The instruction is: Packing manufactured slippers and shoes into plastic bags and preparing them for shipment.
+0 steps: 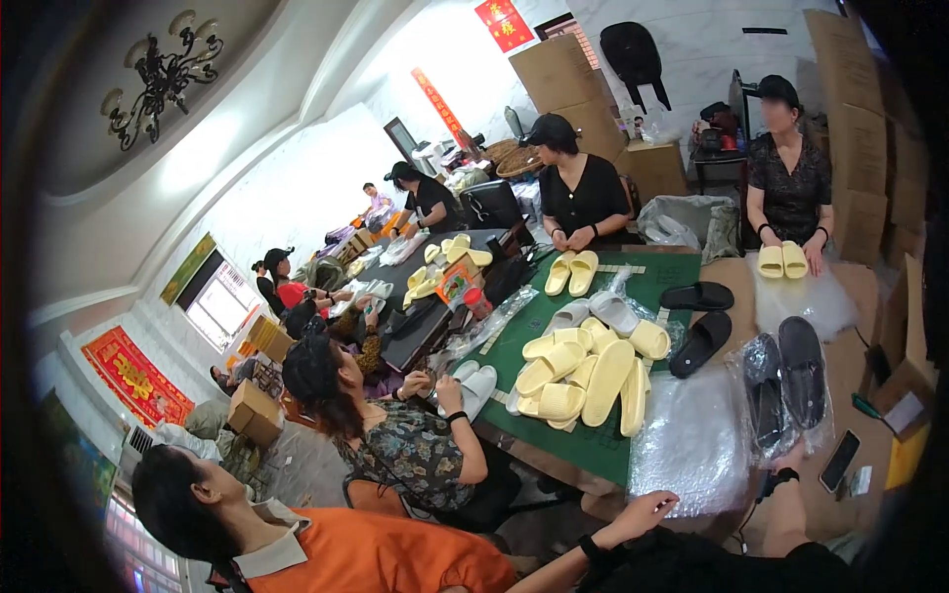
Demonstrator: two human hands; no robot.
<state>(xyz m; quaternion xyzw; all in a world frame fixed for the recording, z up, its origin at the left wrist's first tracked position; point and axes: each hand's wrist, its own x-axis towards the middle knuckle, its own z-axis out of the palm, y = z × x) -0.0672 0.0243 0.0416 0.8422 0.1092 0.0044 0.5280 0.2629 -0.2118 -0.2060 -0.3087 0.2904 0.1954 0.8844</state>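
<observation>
My right hand is at the near end of a clear plastic bag holding a pair of dark slippers; its fingers are closed on the bag and partly hidden. My left hand, fingers curled together, is at the near edge of a stack of clear plastic bags. Whether anything is pinched in it is too small to tell. Beyond the stack, a heap of pale yellow slippers covers part of a green mat. Two loose black slippers lie at the mat's right edge.
A phone and a yellow item lie to my right, near an open cardboard box. Close on my left sits a person in orange. Several others work around the table, one opposite with yellow slippers.
</observation>
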